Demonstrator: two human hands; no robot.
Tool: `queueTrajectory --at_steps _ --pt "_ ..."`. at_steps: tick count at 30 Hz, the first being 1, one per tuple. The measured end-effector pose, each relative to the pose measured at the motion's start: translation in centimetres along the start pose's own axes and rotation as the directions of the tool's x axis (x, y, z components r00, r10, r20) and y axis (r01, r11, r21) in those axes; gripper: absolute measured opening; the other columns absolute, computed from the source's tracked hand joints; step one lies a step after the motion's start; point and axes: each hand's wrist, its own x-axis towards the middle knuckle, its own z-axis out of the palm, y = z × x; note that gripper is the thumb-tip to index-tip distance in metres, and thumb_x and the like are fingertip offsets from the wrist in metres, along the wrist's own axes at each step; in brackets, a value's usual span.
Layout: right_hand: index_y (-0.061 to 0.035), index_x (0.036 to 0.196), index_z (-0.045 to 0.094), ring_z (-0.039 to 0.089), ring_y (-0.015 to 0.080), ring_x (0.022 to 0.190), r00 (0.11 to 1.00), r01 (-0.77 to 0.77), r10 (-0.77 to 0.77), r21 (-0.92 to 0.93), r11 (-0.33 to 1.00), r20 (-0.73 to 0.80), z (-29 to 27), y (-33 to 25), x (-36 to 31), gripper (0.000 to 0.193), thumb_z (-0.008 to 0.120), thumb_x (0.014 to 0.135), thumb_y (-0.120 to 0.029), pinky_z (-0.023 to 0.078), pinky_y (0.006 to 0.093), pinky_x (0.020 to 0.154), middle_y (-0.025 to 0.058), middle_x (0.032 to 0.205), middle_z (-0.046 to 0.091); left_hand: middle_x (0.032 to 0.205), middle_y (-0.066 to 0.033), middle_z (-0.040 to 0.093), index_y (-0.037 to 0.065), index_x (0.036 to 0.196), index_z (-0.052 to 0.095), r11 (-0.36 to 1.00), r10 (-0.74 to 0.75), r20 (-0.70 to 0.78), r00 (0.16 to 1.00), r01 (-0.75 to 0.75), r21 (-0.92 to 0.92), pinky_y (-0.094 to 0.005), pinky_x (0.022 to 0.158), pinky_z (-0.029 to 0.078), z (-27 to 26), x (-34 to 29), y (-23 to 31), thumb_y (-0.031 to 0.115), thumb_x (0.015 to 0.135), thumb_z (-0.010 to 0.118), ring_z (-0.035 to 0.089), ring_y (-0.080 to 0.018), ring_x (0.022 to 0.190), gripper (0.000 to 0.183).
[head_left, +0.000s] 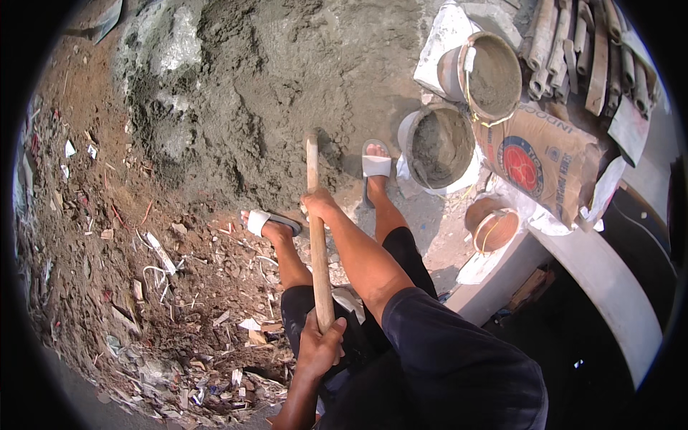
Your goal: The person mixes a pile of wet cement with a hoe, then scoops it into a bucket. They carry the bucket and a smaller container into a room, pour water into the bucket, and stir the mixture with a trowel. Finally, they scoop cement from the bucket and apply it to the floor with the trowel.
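A long, pale-brown round wooden handle [319, 258] runs nearly upright through the middle of the frame, leaning slightly, from just below centre up to a broad, rough spread of wet grey mortar [279, 86] that fills the upper middle. The right hand [319, 203], near the centre, grasps it partway along, fingers curled around the wood; the left hand [320, 350], at lower centre, grips it close to its near end, fingers wrapped and thumb laid along the shaft. The far end meets the mortar, and I cannot tell whether a blade is sunk there. Two feet in grey sandals with wide white straps stand at the mortar's lower edge: the left foot [269, 226] just beside the handle, the right foot [376, 166] farther up and to the right. At upper right, a whitish round bucket with a pale rope handle [450, 74] and a second whitish round bucket [407, 140] just below it both contain grey mortar. Beside them lies a brown printed paper sack [559, 161], with a bundle of long greyish-brown poles [555, 50] above it and a small reddish-brown bucket [494, 233] below. Brown soil strewn with pale scraps [172, 308] covers the left and lower left.
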Motion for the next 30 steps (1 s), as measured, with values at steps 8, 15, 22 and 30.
queueTrajectory --at_steps 8,15,22,30 --pt "-0.0009 0.105 0.058 0.059 0.0234 0.066 0.971 -0.225 0.108 0.656 0.720 0.214 -13.1 1.1 -7.4 0.036 0.063 0.082 -0.029 0.050 0.0349 0.055 0.0137 0.088 0.057 0.109 -0.0164 0.060 0.006 0.148 -0.018 0.953 0.291 0.342 0.893 -0.240 -0.185 -0.0327 0.084 0.049 8.9 -5.6 7.6 0.014 0.091 0.065 0.059 -0.0179 0.098 0.101" --pt "-0.0035 0.098 0.053 0.051 0.0174 0.048 0.943 -0.077 -0.173 0.694 0.716 0.284 -28.3 -1.6 -16.8 0.030 0.061 0.084 -0.029 0.043 0.0309 0.043 0.0086 0.070 0.054 0.112 -0.0199 0.062 0.001 0.146 -0.020 0.920 0.274 0.661 0.699 -0.390 0.031 -0.0313 0.088 0.049 18.3 -14.3 11.0 0.021 0.083 0.075 0.062 -0.0183 0.099 0.116" --pt "-0.0055 0.099 0.051 0.056 0.0150 0.050 0.944 0.329 -0.246 0.675 0.660 -0.219 -41.0 -3.2 -30.5 0.030 0.062 0.086 -0.030 0.045 0.0277 0.043 0.0069 0.071 0.058 0.114 -0.0227 0.062 0.004 0.147 -0.015 0.788 0.103 0.847 0.521 -0.562 0.250 -0.0383 0.103 0.040 20.4 -19.6 8.7 0.034 0.082 0.073 0.060 -0.0342 0.108 0.113" --pt "0.0014 0.102 0.046 0.058 0.0188 0.053 0.742 0.618 -0.262 0.476 0.626 -0.618 -35.8 -1.0 -17.6 0.031 0.066 0.082 -0.011 0.051 0.0307 0.050 0.0088 0.076 0.054 0.090 -0.0186 0.068 0.006 0.114 0.052 0.407 0.565 0.199 0.801 -0.480 0.777 -0.0461 0.073 0.052 11.9 6.8 -0.4 0.021 0.073 0.072 0.067 -0.0351 0.079 0.048"
